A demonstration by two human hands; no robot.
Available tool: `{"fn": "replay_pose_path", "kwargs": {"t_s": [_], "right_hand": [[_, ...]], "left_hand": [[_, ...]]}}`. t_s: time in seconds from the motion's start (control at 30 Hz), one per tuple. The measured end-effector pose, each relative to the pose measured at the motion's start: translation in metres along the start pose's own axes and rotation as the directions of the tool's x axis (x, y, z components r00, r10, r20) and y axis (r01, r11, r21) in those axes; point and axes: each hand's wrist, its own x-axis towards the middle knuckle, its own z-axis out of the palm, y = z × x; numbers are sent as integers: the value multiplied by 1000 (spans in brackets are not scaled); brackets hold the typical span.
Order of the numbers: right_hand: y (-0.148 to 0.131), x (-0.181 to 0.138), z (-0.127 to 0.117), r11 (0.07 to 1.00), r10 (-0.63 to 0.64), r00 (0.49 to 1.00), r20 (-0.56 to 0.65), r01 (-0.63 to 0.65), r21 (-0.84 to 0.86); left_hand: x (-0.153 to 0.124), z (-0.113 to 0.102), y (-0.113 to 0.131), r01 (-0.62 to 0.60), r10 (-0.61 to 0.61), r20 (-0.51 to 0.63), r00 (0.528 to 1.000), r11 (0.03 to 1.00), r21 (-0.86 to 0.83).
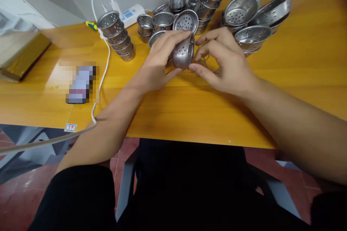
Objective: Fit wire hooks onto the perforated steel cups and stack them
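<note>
My left hand [159,59] is wrapped round a small perforated metal strainer cup [183,53], tipped on its side with its mouth facing right. My right hand [223,59] is at the cup's rim, its thumb at the lower edge and its bent fingers by the upper part. Thin coiled strands [202,62], perhaps wire, show just behind the right fingers; whether they are held I cannot tell. Right behind the held cup, another strainer cup [187,21] leans with its holed bottom visible.
A stack of strainer cups [120,41] stands at left, near a white power strip [132,14]. Several larger strainers [253,38] fill the back right. A white cable [104,75] runs past a phone [81,85] and my left forearm. A cardboard box [24,56] sits far left.
</note>
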Motion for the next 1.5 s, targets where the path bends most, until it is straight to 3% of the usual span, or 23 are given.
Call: {"fn": "replay_pose_path", "kwargs": {"t_s": [0.27,0.43,0.53,0.63,0.7,0.8,0.87,0.93,1.0,1.1,1.17,1.27,1.33,1.4,1.5], "right_hand": [[-15,3,-9,995,78,996,40,-75,-66],[-14,6,-5,1000,5,989,-146,-9,-26],[0,6,-1,999,-32,972,-235,35,9],[18,2,3,998,33,986,-165,-25,53],[30,-4,6,993,98,994,-57,-95,65],[43,-12,9,983,148,986,80,-156,96],[49,-16,11,977,151,980,128,-168,132],[54,-17,12,976,147,977,152,-168,137],[56,-18,13,980,144,977,156,-163,117],[53,-15,13,987,135,984,120,-145,77],[46,-11,12,991,118,989,93,-123,47],[30,-6,9,998,39,995,92,-42,36],[18,-4,7,998,-28,990,140,20,58],[7,-3,9,992,-99,971,217,78,99],[-5,-5,16,971,-207,928,311,156,182]], "left_hand": [[4,-4,21,59,-59,-6,998,998,33],[4,-8,22,149,-146,-44,988,986,72],[7,-8,22,174,-161,-164,973,982,68],[8,-7,20,174,-158,-369,916,985,11],[7,-6,12,194,-185,-443,877,981,-25],[2,0,-22,205,-241,-506,829,971,-125],[-4,7,-54,187,-273,-586,763,961,-204],[-10,16,-85,212,-303,-518,800,950,-229],[-17,25,-108,264,-326,-376,867,942,-208],[-25,34,-122,275,-350,-356,866,930,-244],[-28,35,-121,264,-333,-341,879,936,-235],[-32,28,-107,279,-285,-137,949,958,-66],[-32,22,-95,259,-258,-43,965,965,28],[-30,17,-85,261,-258,-57,964,965,43],[-27,16,-76,327,-327,-170,929,944,-29]]}}
